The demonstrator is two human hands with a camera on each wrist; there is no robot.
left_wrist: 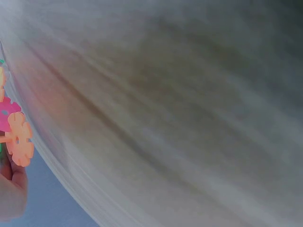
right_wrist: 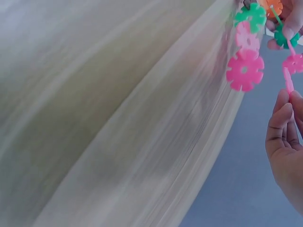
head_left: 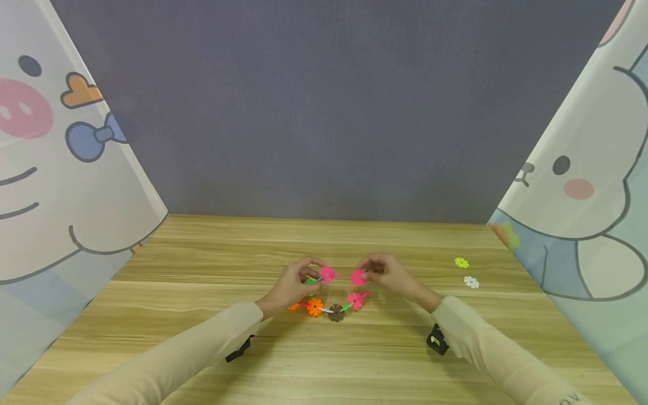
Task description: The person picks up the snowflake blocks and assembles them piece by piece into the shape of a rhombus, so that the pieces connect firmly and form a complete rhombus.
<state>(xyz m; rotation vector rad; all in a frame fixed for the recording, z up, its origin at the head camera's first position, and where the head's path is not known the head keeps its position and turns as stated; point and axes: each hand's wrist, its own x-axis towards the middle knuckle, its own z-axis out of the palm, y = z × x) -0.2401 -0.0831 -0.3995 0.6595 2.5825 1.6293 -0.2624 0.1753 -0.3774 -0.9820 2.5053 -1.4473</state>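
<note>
My left hand (head_left: 292, 286) pinches a chain of slotted plastic flower discs near its green disc (head_left: 310, 287) and a pink disc (head_left: 327, 274). The fingertips of my right hand (head_left: 388, 274) pinch another pink disc (head_left: 358, 277), seen edge-on in the right wrist view. A thin pink piece (head_left: 340, 275) lies between these two pink discs. Below the hands the chain curves through an orange disc (head_left: 315, 307), a brown disc (head_left: 336, 313) and a pink disc (head_left: 355, 301). In the left wrist view, an orange disc (left_wrist: 20, 138) shows above the fingers; sleeve cloth fills most of both wrist views.
A yellow disc (head_left: 462, 262) and a white disc (head_left: 471, 282) lie apart on the wooden table (head_left: 228, 242), to the right. Black devices (head_left: 437, 340) sit by the wrists. A grey panel (head_left: 324, 112) stands behind, with cartoon-printed sheets on both sides.
</note>
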